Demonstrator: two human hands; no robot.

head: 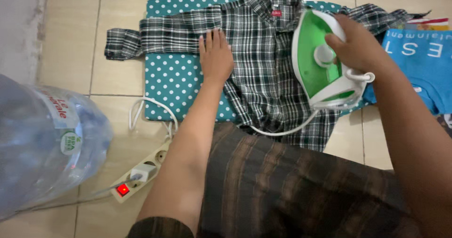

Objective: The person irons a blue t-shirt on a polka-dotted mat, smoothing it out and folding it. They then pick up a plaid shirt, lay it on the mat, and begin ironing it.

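- The right hand point(358, 45) was closed around the handle of the green and white steam iron point(322, 61), its soleplate resting on the right front of the plaid shirt point(263, 73).
- The left hand point(215, 54) lay flat, fingers open, pinning the shirt near its left sleeve.
- The shirt was spread over a teal polka-dot ironing mat point(176, 80) on the tiled floor.
- Pressing looked underway; the next stroke likely called for holding the cloth taut and keeping the white cord point(282, 130) away from the soleplate.

Beige tiled floor point(70, 40), polka-dot teal mat point(176, 85), white power strip point(141, 174), water jug point(42, 143), blue cloth point(423, 63)
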